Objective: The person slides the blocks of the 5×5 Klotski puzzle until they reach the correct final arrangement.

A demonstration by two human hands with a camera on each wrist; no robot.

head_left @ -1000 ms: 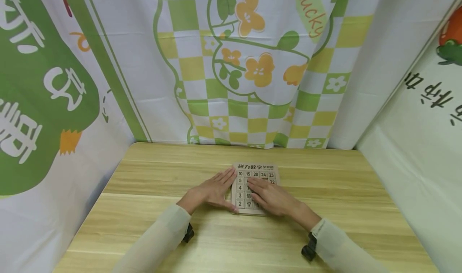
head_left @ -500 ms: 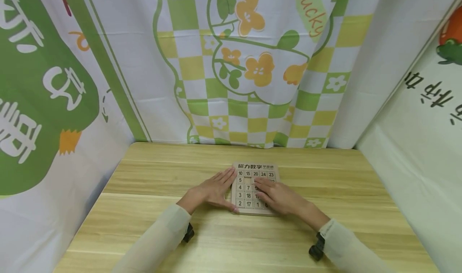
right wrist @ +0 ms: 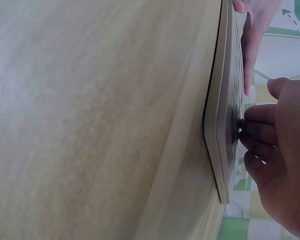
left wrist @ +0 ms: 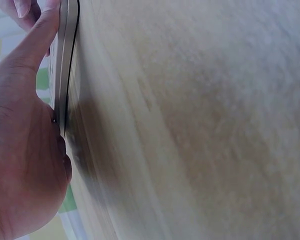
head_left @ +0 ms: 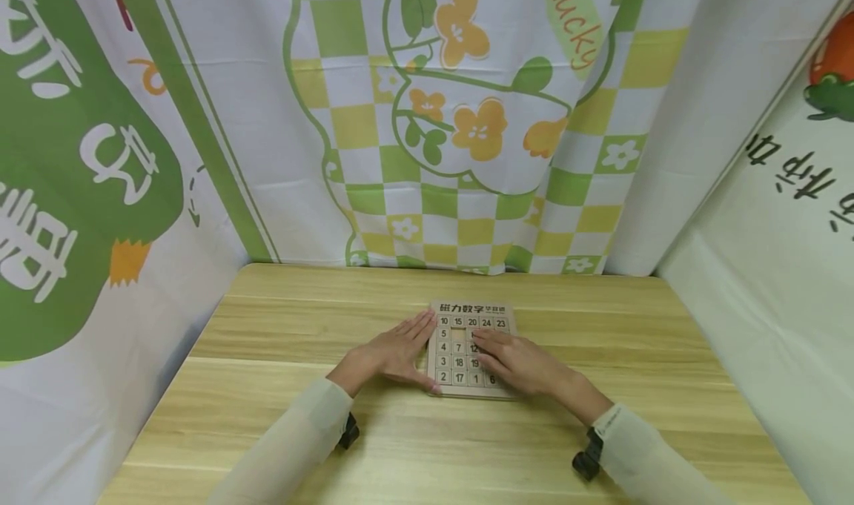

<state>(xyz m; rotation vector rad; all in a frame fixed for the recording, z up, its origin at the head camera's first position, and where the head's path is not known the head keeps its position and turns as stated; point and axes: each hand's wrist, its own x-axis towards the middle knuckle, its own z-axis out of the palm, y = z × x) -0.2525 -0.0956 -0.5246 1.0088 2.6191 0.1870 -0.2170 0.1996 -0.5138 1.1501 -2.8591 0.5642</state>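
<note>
Number sliding puzzle [head_left: 463,391] flat on the wooden tabletop [head_left: 320,305], between my hands. Change: my right hand [head_left: 510,358] has shifted rightward, baring a gap [head_left: 458,334] bordered by the 5 tile [head_left: 443,334], 15 tile [head_left: 458,322] and 7 tile [head_left: 459,348]; looks like a row-two tile slid right, leaving these three free to move. Right fingertips press the tiles, no pinch. Left hand [head_left: 399,351] unmoved, thumb spread from fingers, bracing the left edge.

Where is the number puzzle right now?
In the head view, the number puzzle lies on the wooden table in the lower middle, with the left hand along its left edge and the right hand over its right side.
</note>
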